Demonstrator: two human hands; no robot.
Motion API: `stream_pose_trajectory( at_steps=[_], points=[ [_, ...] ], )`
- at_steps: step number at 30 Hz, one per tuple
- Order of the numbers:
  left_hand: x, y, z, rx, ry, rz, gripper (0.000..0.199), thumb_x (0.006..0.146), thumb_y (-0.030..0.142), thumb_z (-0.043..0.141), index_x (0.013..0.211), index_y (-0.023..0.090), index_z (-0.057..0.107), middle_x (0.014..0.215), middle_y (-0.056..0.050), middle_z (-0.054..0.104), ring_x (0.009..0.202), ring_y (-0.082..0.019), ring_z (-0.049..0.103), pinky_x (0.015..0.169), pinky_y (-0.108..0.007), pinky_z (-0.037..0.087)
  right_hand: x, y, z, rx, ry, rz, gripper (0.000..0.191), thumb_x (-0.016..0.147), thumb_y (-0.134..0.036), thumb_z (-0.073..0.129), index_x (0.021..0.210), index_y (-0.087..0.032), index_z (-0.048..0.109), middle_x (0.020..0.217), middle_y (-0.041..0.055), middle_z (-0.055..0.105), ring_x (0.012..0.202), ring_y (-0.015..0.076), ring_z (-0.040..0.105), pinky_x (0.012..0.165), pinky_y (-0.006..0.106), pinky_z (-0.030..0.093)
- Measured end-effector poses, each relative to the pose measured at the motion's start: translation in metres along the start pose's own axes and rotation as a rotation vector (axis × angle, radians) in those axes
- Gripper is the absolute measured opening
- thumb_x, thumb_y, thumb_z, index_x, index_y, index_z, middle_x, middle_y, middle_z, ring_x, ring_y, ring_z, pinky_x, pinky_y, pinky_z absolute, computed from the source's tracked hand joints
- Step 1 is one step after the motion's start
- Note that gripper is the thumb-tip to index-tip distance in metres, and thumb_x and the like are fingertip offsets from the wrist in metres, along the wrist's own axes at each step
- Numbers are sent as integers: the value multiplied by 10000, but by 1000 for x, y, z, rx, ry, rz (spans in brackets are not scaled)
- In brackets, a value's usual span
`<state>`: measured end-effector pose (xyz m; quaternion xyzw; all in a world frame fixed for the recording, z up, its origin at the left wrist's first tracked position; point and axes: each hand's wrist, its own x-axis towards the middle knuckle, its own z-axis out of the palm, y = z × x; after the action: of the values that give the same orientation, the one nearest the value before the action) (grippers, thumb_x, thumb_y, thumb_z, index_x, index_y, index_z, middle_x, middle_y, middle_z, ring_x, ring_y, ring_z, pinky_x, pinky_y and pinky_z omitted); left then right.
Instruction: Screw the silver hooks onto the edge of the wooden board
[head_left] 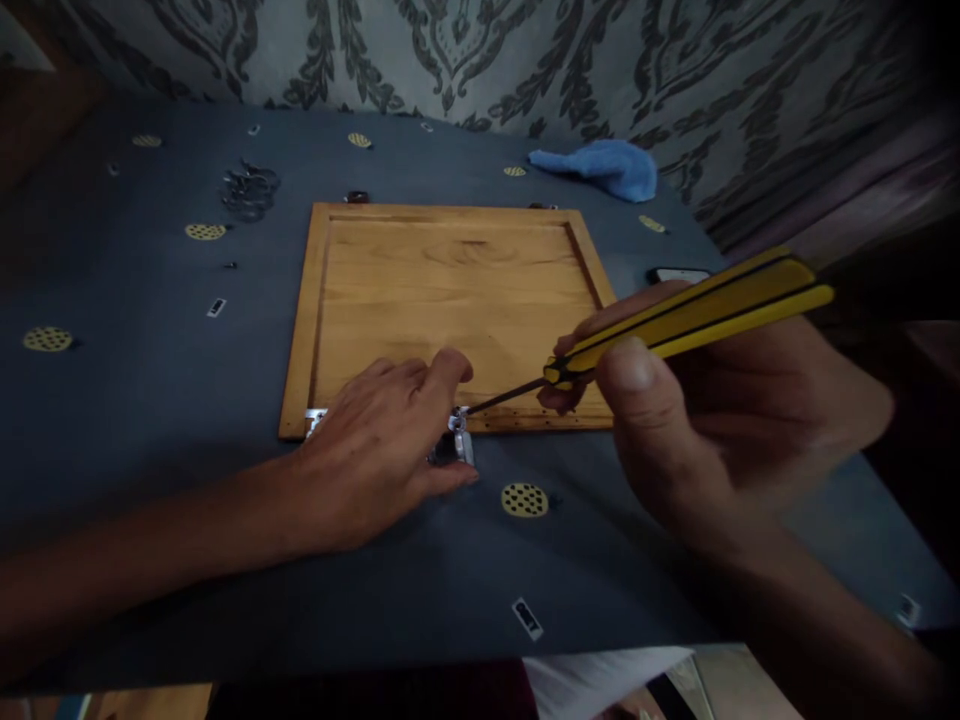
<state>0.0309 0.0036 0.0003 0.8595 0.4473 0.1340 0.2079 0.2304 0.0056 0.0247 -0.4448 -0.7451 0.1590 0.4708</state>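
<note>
A framed wooden panel, like a cabinet door, lies flat on the table. My left hand rests over its near edge, thumb and fingers closed around a small metal hinge. Part of that hinge is hidden under the hand. My right hand grips a screwdriver by its yellow and black handle. The screwdriver slants down to the left, and its tip meets the hinge at the panel's edge. Another shiny metal fitting shows at the panel's near left corner, partly covered by my left hand.
A dark blue patterned cloth covers the table. Small dark metal pieces lie heaped at the back left, with a tiny screw-like piece nearer. Toward the back right are a blue rag and a phone-like object. Behind stands a patterned wall.
</note>
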Motion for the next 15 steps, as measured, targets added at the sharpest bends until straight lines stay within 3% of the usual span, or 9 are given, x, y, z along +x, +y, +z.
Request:
stream_pose_trajectory(
  at_steps=[4,9,15],
  points=[
    [0,-1,1,3,10,-19,531,773,403,809,1138,211,473,996,-51,694,915,-263,674,791,-380,499,-1,1,2,-18,-34,27,99,991,-308,542,963,-343,630,875,9,665,741,205,702,634,360,599],
    [-1,-1,2,7,23,-15,553,775,392,807,1164,225,451,1005,-41,691,906,-250,668,804,-376,503,-2,3,3,20,-23,37,77,978,-304,559,939,-340,614,855,7,643,699,205,673,621,374,582],
    [-1,-1,2,14,24,3,544,776,349,809,1162,211,452,981,-38,691,877,-243,654,805,-374,499,-4,8,5,-23,-61,88,128,986,-398,544,910,-307,590,835,25,635,692,208,666,621,386,588]
  ],
)
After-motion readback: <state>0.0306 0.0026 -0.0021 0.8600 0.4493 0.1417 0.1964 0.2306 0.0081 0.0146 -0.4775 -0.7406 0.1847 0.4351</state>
